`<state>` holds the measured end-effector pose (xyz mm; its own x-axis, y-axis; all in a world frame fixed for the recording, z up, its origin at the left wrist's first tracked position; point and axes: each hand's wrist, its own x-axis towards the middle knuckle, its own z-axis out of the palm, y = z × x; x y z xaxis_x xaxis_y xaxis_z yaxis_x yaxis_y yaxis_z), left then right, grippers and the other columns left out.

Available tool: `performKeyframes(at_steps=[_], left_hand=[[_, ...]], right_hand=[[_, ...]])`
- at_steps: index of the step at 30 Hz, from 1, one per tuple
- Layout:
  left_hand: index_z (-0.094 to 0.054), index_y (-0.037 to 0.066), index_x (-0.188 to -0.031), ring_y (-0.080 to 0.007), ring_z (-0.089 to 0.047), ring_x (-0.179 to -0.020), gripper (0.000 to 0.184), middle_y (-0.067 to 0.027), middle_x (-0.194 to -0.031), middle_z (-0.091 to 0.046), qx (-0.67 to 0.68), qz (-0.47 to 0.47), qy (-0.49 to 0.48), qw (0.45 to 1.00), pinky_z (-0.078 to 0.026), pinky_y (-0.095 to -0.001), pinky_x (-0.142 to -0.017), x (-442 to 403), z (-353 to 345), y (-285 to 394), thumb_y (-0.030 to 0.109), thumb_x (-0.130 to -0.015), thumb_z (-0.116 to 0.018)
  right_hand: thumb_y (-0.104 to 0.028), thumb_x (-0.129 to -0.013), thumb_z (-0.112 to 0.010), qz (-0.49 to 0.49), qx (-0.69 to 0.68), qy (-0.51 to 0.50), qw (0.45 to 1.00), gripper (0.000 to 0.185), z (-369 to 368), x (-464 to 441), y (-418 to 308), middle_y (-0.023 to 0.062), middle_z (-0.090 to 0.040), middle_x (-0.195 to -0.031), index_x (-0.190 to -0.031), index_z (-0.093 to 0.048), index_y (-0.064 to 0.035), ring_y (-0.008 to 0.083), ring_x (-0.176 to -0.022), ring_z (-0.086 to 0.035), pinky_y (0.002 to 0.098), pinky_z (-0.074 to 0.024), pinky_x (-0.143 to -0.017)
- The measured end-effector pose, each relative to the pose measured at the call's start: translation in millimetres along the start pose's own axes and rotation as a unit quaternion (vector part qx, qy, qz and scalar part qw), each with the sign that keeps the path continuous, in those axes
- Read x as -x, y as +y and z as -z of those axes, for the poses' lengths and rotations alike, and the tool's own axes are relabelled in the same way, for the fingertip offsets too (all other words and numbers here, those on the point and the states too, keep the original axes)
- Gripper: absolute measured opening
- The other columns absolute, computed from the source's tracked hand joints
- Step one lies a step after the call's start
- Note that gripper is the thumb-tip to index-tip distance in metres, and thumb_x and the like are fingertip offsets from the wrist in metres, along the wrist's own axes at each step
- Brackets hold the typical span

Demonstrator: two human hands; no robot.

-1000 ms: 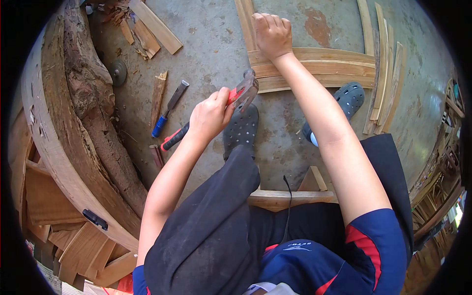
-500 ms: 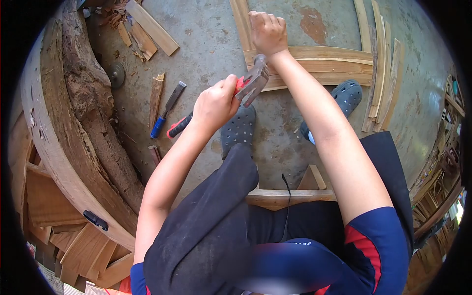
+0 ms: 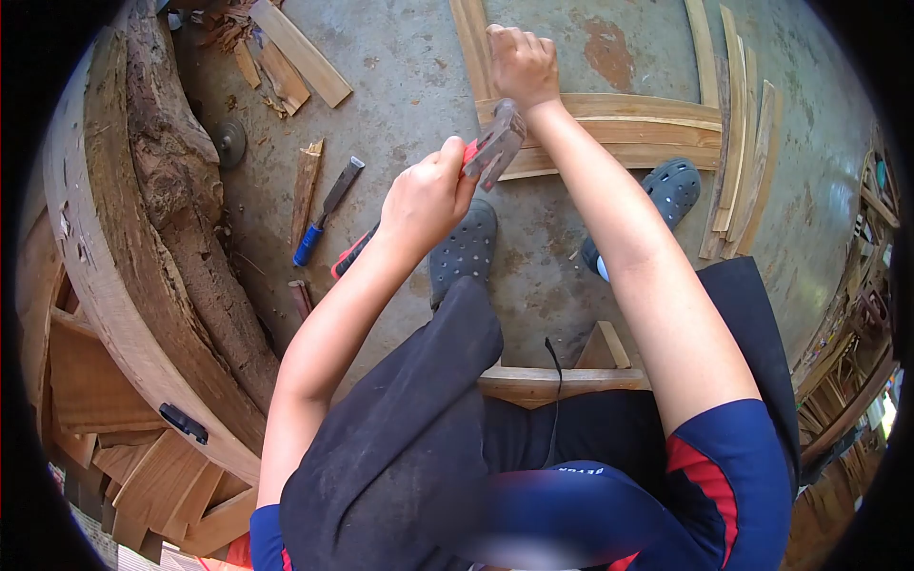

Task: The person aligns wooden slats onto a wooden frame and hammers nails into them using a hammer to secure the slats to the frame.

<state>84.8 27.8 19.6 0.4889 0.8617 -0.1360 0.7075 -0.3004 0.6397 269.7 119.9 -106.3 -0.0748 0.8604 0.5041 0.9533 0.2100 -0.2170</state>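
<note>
On the floor lies the wooden frame. The hammer overlaps its left corner in view, handle held in the closed fingers of the left hand. The right hand has fingers curled closed near this corner; contents cannot be determined.

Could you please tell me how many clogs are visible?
2: one clog below the hammer in the picture, the other clog partly hidden behind the right forearm.

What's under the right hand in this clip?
Wooden slats pass beneath the right hand at the wrist, showing on both sides. The hand looks closed; anything inside the fist or directly beneath it is covered.
</note>
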Motion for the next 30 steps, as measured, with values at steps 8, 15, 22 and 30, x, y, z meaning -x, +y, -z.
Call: performKeyframes(at_steps=[8,15,22,30], left_hand=[[-0.043,0.001,-0.096,-0.0419,-0.061,-0.067,0.022,-0.0227,-0.070,-0.060,0.039,0.011,0.004,0.999,-0.049,-0.0485,-0.057,-5.1,1.4,-4.4,0.015,-0.087,-0.057],[-0.045,0.002,-0.094,-0.0422,-0.061,-0.068,0.018,-0.0227,-0.068,-0.059,0.009,0.012,0.006,1.000,-0.048,-0.0483,-0.057,-8.9,0.5,-19.0,0.013,-0.087,-0.058],[-0.046,0.000,-0.094,-0.0425,-0.061,-0.069,0.020,-0.0244,-0.069,-0.060,0.025,0.018,0.000,1.000,-0.048,-0.0480,-0.057,-4.5,0.7,-19.7,0.015,-0.087,-0.059],[-0.048,-0.001,-0.095,-0.0427,-0.061,-0.065,0.022,-0.0256,-0.068,-0.060,0.054,-0.053,0.032,0.997,-0.048,-0.0486,-0.055,1.3,5.0,-13.5,0.018,-0.089,-0.058]], right_hand=[[-0.019,-0.082,-0.053,-0.017,-0.007,-0.006,1.000,0.019,-0.3,1.0,-0.3,-0.0003,-0.061,-0.083,-0.102,-0.056,-0.0161,0.0202,-0.076,-0.061,0.0384,-0.0413,-0.069],[-0.017,-0.083,-0.050,-0.040,-0.011,-0.015,0.999,0.021,2.6,0.6,-3.3,0.0007,-0.061,-0.083,-0.103,-0.055,-0.0160,0.0217,-0.077,-0.061,0.0396,-0.0409,-0.070],[-0.016,-0.083,-0.049,-0.052,-0.031,-0.020,0.998,0.022,2.8,2.3,-2.6,0.0024,-0.062,-0.086,-0.105,-0.054,-0.0158,0.0230,-0.081,-0.062,0.0401,-0.0407,-0.073],[-0.015,-0.083,-0.049,-0.063,-0.011,-0.041,0.997,0.022,4.1,1.6,-2.8,0.0024,-0.062,-0.088,-0.105,-0.055,-0.0164,0.0233,-0.082,-0.062,0.0407,-0.0419,-0.072]])
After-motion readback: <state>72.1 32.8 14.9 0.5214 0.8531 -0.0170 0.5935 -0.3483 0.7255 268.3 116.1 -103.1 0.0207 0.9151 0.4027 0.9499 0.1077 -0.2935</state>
